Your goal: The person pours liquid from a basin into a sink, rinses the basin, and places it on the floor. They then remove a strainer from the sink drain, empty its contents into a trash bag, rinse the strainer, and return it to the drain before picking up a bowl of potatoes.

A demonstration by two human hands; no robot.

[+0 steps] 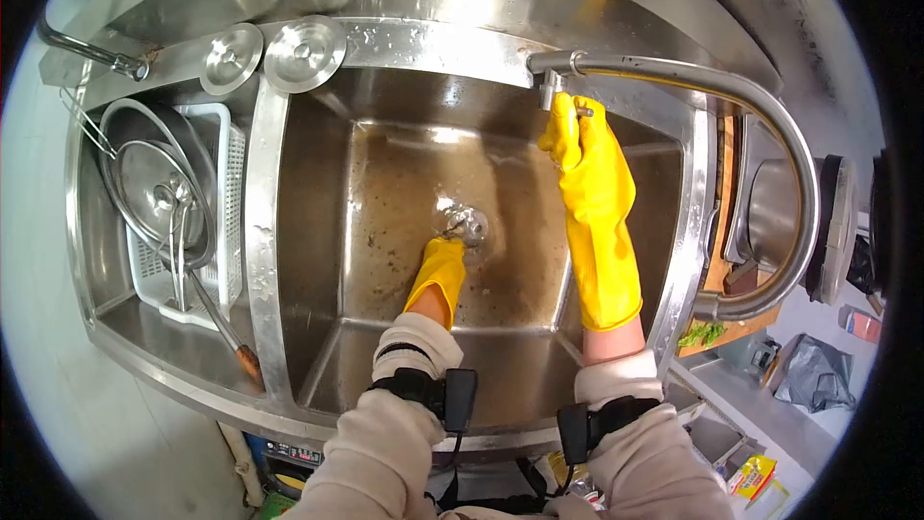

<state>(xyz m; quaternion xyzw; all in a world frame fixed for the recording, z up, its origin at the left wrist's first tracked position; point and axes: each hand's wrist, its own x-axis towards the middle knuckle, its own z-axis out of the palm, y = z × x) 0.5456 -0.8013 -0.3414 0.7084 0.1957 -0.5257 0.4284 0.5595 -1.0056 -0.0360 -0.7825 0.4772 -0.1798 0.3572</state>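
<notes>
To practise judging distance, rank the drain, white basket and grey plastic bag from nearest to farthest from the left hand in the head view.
From the left hand:
1. Drain, at its fingertips.
2. White basket, to the left.
3. Grey plastic bag, far right.

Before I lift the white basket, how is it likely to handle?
The white basket looks like thin perforated plastic, so its walls may flex slightly. The metal cookware in it probably makes it fairly heavy. It could tip or snag, since the wooden-ended handle juts past its rim.

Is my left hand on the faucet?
No, your left hand is down at the sink drain; your right hand is at the faucet.
</notes>
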